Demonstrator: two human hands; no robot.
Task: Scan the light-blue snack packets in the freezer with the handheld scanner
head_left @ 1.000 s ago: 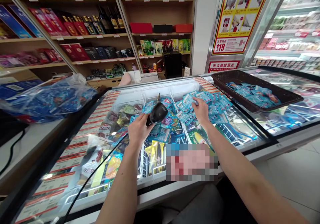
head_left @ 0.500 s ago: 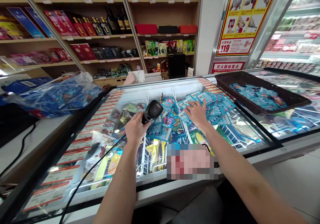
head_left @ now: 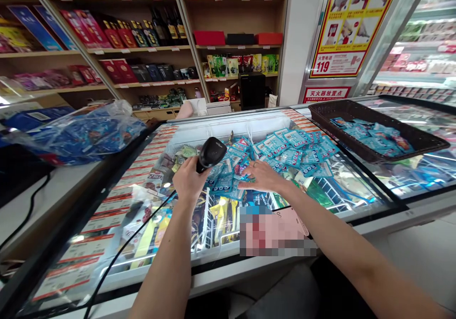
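My left hand (head_left: 188,181) is closed around the handle of a black barcode scanner (head_left: 212,152), its head tilted up above the freezer's glass top. A black cable (head_left: 135,236) runs from it toward the lower left. My right hand (head_left: 261,176) reaches over the left pile of blue snack packets (head_left: 228,171), fingers and thumb apart. Its fingertips are at the packets; whether they touch cannot be made out. A second spread of blue packets (head_left: 292,148) lies just beyond it to the right.
A brown plastic tray (head_left: 377,155) with more blue packets stands on the glass at right. A clear plastic bag (head_left: 89,129) full of blue packs sits at left. Near the front edge lies a pink, partly pixelated flat item (head_left: 285,228). Stocked shelves (head_left: 138,50) stand behind the freezer.
My right hand has moved left and nearer, from the right spread of packets to the left pile. The scanner in my left hand has shifted slightly left.
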